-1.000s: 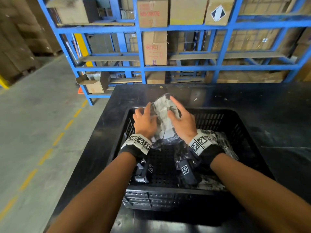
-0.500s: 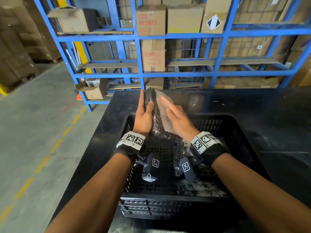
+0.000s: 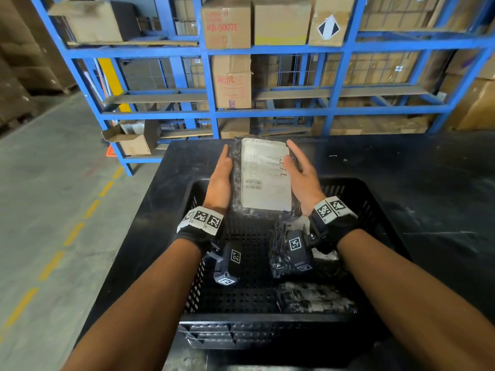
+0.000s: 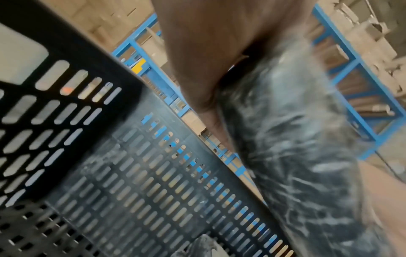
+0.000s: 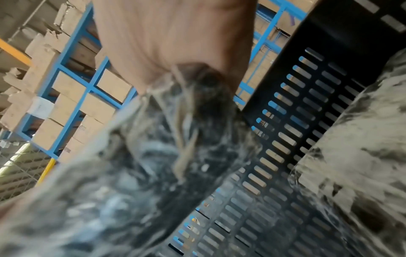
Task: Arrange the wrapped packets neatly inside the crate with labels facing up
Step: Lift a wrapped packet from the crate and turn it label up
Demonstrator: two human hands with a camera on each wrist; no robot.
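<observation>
At the far left of the head view a grey concrete floor (image 3: 51,183) marked with a dashed yellow line (image 3: 69,234) is seen, and a blue steel rack (image 3: 209,84) loaded with cardboard boxes (image 3: 227,22) runs across the background. A black table (image 3: 428,183) carries a black perforated crate (image 3: 375,199).

The left hand (image 3: 219,178) is held flat against the left edge of a wrapped packet (image 3: 265,175), with the fingers straight and laid together along the black film; nothing is curled round it as far as can be seen. In the left wrist view the same hand (image 4: 208,52) is pressed to the packet's crinkled black wrap (image 4: 296,156), above the slotted crate wall (image 4: 153,173), though the picture is blurred.

The packet is held between both hands over the far part of the crate, above its far rim, with its white printed label (image 3: 265,175) turned upward and a barcode visible on it.

The right hand (image 3: 302,175) is set against the packet's right edge, fingers extended and slightly spread, the thumb lying over the label's right margin. In the right wrist view the palm (image 5: 175,43) is seen bearing on the wrap (image 5: 131,173); whether any finger hooks beneath cannot be told.

Further wrapped packets (image 3: 316,298) lie on the crate floor at its right side, below the right wrist; another film-wrapped bundle (image 5: 362,147) is seen at the right of the right wrist view
</observation>
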